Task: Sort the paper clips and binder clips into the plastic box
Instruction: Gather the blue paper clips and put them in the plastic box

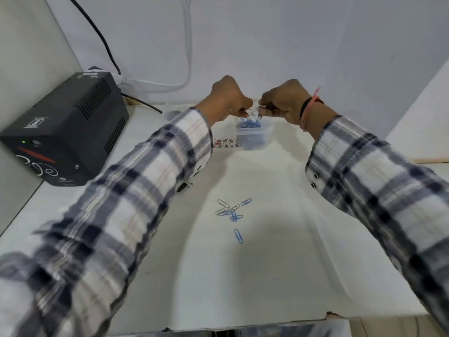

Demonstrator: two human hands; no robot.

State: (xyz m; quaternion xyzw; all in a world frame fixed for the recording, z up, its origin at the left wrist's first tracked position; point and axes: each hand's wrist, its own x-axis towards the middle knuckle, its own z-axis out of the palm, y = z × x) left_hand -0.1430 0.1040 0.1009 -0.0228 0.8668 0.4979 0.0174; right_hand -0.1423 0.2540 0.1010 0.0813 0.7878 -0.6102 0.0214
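A small clear plastic box (254,133) stands at the far middle of the white table, with blue paper clips inside. Both my hands hover just above it. My left hand (227,99) pinches silver paper clips (252,111) over the box's opening. My right hand (283,102) is closed on a bunch of clips, fingertips close to the left hand's. Nearer to me, a small heap of silver and blue paper clips (230,210) lies on the table, and one blue clip (238,236) lies alone below it. A black binder clip (184,186) peeks out under my left sleeve.
A black power unit (65,130) with a green light stands at the left, cables running up the wall behind it. A patterned strip (224,143) lies left of the box. A clear lid (173,115) rests behind my left wrist. The table's front edge (243,324) is close.
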